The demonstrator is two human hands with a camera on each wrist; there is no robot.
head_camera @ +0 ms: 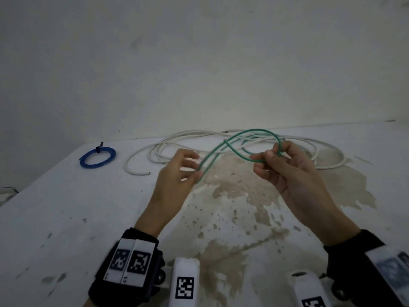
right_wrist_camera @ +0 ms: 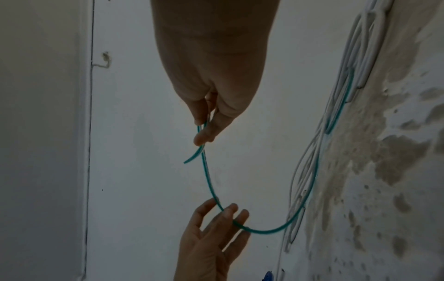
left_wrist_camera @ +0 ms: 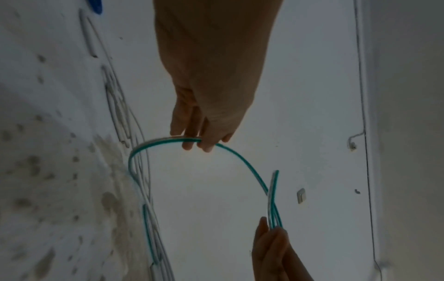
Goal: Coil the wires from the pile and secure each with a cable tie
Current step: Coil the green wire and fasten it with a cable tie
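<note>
A green wire (head_camera: 254, 129) arches in loose loops between both hands above the table. My right hand (head_camera: 272, 155) pinches the gathered strands between thumb and fingers; in the right wrist view the right hand (right_wrist_camera: 204, 129) holds them with a short free end sticking out below. My left hand (head_camera: 192, 169) holds the other side of the loop with lightly curled fingers. In the left wrist view the fingers of the left hand (left_wrist_camera: 199, 144) hook over the green wire (left_wrist_camera: 240, 161). A pile of white wires (head_camera: 327, 166) lies behind the hands.
A blue coil (head_camera: 97, 156), bound with a black cable tie (head_camera: 99, 147), lies at the table's back left. The white table (head_camera: 66, 218) is stained brown in the middle. Two white marker blocks (head_camera: 186, 282) stand at the near edge. A wall rises behind the table.
</note>
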